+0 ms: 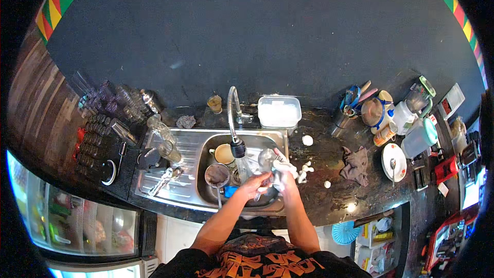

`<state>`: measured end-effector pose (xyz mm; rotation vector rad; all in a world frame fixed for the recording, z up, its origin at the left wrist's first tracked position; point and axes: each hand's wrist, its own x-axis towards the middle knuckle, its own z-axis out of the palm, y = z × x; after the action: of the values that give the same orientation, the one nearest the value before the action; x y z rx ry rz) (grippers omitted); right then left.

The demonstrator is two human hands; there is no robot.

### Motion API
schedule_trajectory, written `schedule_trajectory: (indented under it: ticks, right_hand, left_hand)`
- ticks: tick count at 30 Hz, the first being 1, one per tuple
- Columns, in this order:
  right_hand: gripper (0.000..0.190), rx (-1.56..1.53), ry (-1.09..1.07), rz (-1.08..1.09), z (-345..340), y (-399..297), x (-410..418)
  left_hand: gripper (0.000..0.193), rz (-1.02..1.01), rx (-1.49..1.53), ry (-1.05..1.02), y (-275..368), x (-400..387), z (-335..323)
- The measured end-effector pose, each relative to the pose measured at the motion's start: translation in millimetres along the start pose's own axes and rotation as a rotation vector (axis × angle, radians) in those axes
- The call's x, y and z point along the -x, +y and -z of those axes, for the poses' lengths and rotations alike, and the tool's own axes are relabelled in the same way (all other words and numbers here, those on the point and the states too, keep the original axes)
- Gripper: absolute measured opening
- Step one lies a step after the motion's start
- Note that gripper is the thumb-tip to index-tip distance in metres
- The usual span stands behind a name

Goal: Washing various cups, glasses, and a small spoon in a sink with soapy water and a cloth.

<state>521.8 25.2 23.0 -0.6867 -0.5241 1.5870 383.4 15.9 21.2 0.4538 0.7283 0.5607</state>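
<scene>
Over the right side of the steel sink (201, 185), my left hand (255, 186) grips what looks like a clear glass (265, 158); its lower part is hidden behind my fingers. My right hand (285, 175) is closed around a white, foamy wad (283, 166) against the glass. Whether the wad is a sponge or only suds cannot be made out. Water runs from the black head of the flexible faucet (238, 149) just left of both hands. In the basin sit a cream mug (224, 153) and a long-handled strainer (217, 175), with a blue item (230, 191) beside them.
Glassware (166, 143) and metal utensils (165, 180) occupy the drainboard. Behind the sink stands a white plastic tub (279, 111). Foam clumps (305, 172), a crumpled cloth (354, 166) and a plate with a spoon (394, 162) lie rightward. Jars and pitchers (418, 137) crowd the far right.
</scene>
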Motion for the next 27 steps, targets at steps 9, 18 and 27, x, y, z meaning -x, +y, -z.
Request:
schedule_trajectory:
  ticks: [9, 18, 27]
  right_hand:
    - [0.022, 0.193, 0.568, 0.044, 41.3, 14.1, -50.7]
    - [0.009, 0.142, 0.319, 0.279, 28.4, -54.9, -112.9]
    - [0.030, 2.002, -0.218, -0.012, -27.2, -83.4, -258.2]
  left_hand:
    - [0.011, -0.592, -0.592, 0.315, -10.6, -25.9, -30.2]
    - [0.009, -0.589, -0.331, 0.209, -10.8, -15.5, -9.7]
    - [0.010, -0.521, -0.385, 0.429, -25.6, 6.3, -8.4]
